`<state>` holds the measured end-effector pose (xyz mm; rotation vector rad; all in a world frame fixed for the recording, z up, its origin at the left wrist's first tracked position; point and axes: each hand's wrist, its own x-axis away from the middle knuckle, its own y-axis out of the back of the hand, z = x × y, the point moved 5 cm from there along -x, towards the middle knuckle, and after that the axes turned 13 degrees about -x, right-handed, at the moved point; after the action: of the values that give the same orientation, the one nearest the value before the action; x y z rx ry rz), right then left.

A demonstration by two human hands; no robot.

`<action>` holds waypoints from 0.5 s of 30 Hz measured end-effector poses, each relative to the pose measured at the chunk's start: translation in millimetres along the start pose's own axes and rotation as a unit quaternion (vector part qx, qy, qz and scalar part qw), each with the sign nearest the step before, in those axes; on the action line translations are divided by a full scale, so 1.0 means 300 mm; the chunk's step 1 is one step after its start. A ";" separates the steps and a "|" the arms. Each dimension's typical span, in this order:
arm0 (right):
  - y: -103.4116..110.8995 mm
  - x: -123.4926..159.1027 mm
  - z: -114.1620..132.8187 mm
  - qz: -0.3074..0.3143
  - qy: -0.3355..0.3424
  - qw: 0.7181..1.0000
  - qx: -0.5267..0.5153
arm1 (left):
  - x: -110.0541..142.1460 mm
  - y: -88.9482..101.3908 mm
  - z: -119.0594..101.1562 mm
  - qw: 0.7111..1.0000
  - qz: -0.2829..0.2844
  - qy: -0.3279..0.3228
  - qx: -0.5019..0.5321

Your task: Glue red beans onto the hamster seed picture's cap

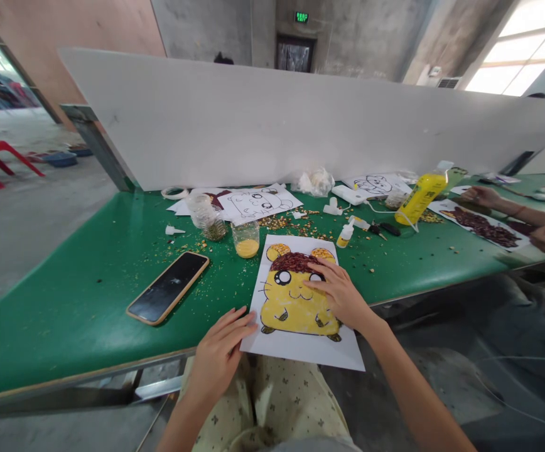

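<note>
In front of me a sheet of white paper [296, 345] bears a hamster picture [291, 307], its body yellow, its crown covered with dark red beans and its ears with orange grains. The sheet's lower edge juts past the table edge. My left hand [225, 339] rests at the sheet's lower left corner, fingers stretched out. Across the right side of the hamster's face lies my right hand [338, 292], its fingers spread and partly covering one eye. Beyond the sheet stand a clear cup [246, 240] of yellow grains and a small glue bottle [345, 233].
A phone [169, 289] lies on the green table [88, 270] at left. Behind are a tipped plastic jar [206, 216], line drawings [258, 204], scattered grains [277, 221], keys [388, 230] and a yellow bottle [420, 198]. At right, another person's hands [482, 198] are near a bean-covered picture [484, 229].
</note>
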<state>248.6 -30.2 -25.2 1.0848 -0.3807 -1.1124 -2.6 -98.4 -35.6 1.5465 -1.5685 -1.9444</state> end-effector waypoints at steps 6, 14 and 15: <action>0.003 0.001 -0.009 -0.007 -0.012 1.000 0.005 | -0.002 0.005 -0.003 1.000 -0.007 -0.004 -0.005; -0.007 0.001 -0.014 -0.005 -0.009 1.000 -0.004 | 0.002 0.001 -0.001 1.000 0.000 -0.005 -0.007; -0.005 -0.001 -0.021 -0.010 -0.018 1.000 0.001 | 0.002 0.001 -0.001 1.000 0.001 -0.005 -0.007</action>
<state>252.2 -26.9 -29.4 1.0732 -0.3988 -1.1508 -2.8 -99.1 -35.6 1.5317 -1.5559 -1.9598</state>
